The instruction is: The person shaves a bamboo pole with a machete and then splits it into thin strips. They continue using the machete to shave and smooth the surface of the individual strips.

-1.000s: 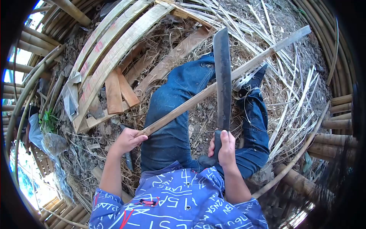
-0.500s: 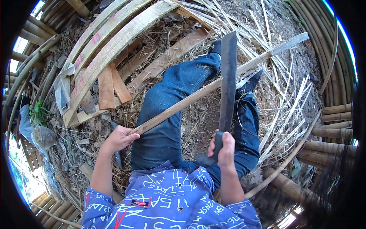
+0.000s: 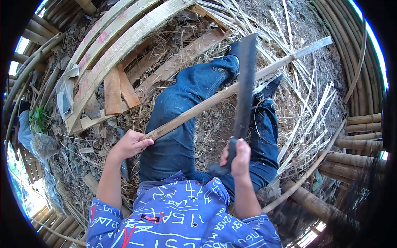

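My left hand (image 3: 131, 145) is closed round the near end of a long wooden strip (image 3: 194, 110), which slants up to the right across my jeans. The strip's far end is paler and lies over the shavings. In my right hand (image 3: 236, 159) is the dark handle of a machete (image 3: 246, 78). Its broad blade points away from me, slightly blurred, and crosses over the strip in view. Whether blade and wood touch, I cannot tell.
Pale planks (image 3: 120, 47) with red marks lie at the upper left, with short brown boards (image 3: 112, 93) beside them. Thin split strips (image 3: 306, 111) cover the ground at the right. Bamboo poles (image 3: 359, 144) line the right edge.
The machete has shifted slightly, and its blade is now blurred. My right hand is a little higher and further left in view. My left hand still holds the strip.
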A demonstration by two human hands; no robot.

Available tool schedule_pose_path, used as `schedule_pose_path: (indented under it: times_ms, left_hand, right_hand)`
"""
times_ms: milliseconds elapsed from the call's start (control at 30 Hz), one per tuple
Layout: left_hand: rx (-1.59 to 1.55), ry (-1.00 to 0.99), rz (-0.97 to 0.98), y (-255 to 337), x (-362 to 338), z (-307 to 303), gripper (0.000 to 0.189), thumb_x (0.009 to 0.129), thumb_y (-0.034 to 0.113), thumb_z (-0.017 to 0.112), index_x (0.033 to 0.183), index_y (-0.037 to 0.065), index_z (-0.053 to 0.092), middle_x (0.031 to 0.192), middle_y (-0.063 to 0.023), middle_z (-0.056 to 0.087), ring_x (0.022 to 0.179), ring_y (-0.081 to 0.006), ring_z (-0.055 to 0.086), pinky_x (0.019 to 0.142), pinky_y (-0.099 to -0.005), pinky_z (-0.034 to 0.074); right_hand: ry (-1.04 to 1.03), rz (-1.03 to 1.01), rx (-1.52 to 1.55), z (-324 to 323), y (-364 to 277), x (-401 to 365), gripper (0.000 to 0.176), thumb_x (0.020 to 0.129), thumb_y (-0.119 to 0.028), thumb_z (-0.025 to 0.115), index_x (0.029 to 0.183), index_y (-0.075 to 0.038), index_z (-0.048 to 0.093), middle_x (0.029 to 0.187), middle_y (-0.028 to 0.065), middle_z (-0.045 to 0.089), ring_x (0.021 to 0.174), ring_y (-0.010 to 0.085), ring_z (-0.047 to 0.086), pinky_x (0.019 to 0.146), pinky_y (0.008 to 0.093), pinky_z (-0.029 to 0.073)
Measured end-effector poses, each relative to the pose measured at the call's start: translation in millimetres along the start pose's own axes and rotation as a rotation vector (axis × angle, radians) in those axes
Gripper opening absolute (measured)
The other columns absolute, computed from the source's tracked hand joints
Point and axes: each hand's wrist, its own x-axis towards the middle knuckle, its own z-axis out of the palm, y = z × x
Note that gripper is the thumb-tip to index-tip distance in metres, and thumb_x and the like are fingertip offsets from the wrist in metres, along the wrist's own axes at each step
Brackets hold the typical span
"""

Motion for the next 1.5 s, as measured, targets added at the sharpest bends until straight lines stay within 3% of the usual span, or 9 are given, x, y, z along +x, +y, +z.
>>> schedule_pose_path:
  times_ms: [167,233,467,833,933,1100,1300,1433,1500]
  left_hand:
    - [0.041,0.016,-0.007,-10.4,1.8,1.4,0.041,0.089,0.031,0.068,0.063,0.001,0.059,0.053,0.0023,0.049,0.049,-0.0052,0.042,0.045,-0.0253,0.035]
    - [0.016,0.019,0.020,-6.3,1.2,2.9,0.042,0.089,0.032,0.068,0.062,0.001,0.058,0.053,0.0025,0.049,0.049,-0.0052,0.041,0.045,-0.0254,0.034]
    - [-0.031,0.027,-0.018,-13.9,3.3,3.0,0.044,0.090,0.031,0.067,0.059,0.002,0.055,0.052,0.0028,0.048,0.049,-0.0050,0.041,0.045,-0.0249,0.034]
    - [0.059,0.011,0.078,-8.1,2.8,2.9,0.041,0.089,0.031,0.067,0.062,0.002,0.058,0.053,0.0009,0.051,0.048,-0.0064,0.046,0.045,-0.0244,0.037]
    - [0.009,0.003,-0.013,-9.8,5.9,1.5,0.041,0.089,0.031,0.067,0.061,0.002,0.058,0.052,0.0012,0.050,0.049,-0.0061,0.047,0.046,-0.0242,0.036]
    - [-0.022,-0.012,-0.006,-7.2,4.5,3.2,0.043,0.089,0.034,0.068,0.063,0.001,0.059,0.054,0.0027,0.049,0.051,-0.0054,0.042,0.046,-0.0250,0.034]
    - [-0.040,-0.022,-0.024,-11.2,7.7,0.9,0.042,0.089,0.033,0.068,0.062,0.002,0.058,0.053,0.0024,0.049,0.049,-0.0058,0.043,0.045,-0.0245,0.033]
    - [-0.069,-0.032,0.014,-7.3,7.4,3.3,0.041,0.089,0.031,0.068,0.061,0.003,0.057,0.052,0.0023,0.049,0.047,-0.0060,0.044,0.043,-0.0240,0.032]
    - [-0.112,-0.035,-0.020,-7.9,8.7,2.9,0.041,0.088,0.031,0.069,0.061,0.003,0.056,0.052,0.0023,0.048,0.047,-0.0057,0.043,0.043,-0.0242,0.032]
  right_hand:
    - [-0.082,-0.055,-0.157,-10.9,-7.0,-5.2,0.035,0.100,-0.035,0.045,0.095,-0.001,0.049,0.059,0.0059,0.052,0.043,0.0116,0.050,0.040,0.0255,0.041]
    - [0.007,-0.019,0.050,-11.7,-6.0,3.1,0.037,0.100,-0.037,0.044,0.094,-0.001,0.049,0.061,0.0060,0.052,0.044,0.0115,0.050,0.040,0.0251,0.041]
    - [-0.088,-0.025,-0.191,-12.1,-1.1,-14.4,0.037,0.099,-0.037,0.045,0.097,-0.001,0.050,0.061,0.0048,0.053,0.044,0.0094,0.049,0.041,0.0233,0.039]
    - [-0.074,0.079,0.021,7.1,11.2,-20.6,0.032,0.100,-0.032,0.045,0.095,-0.001,0.049,0.061,0.0053,0.053,0.046,0.0095,0.050,0.043,0.0248,0.041]
    - [-0.252,0.111,-0.217,14.3,18.5,-32.6,0.042,0.099,-0.040,0.042,0.098,0.001,0.049,0.061,0.0088,0.054,0.044,0.0133,0.050,0.042,0.0262,0.042]
    - [-0.140,0.057,-0.064,3.3,27.2,-25.8,0.041,0.099,-0.039,0.043,0.098,0.001,0.048,0.061,0.0083,0.052,0.045,0.0136,0.050,0.041,0.0266,0.042]
    - [-0.236,0.046,-0.246,4.1,22.5,-30.9,0.038,0.099,-0.038,0.045,0.096,-0.001,0.049,0.062,0.0090,0.054,0.045,0.0128,0.050,0.042,0.0262,0.042]
    - [-0.140,0.074,-0.033,12.3,33.7,-34.1,0.040,0.098,-0.039,0.045,0.098,0.001,0.047,0.061,0.0081,0.051,0.044,0.0152,0.051,0.041,0.0271,0.043]
    - [-0.253,0.117,-0.140,15.5,34.3,-41.6,0.037,0.099,-0.036,0.045,0.097,0.001,0.049,0.061,0.0068,0.055,0.046,0.0112,0.051,0.044,0.0246,0.041]
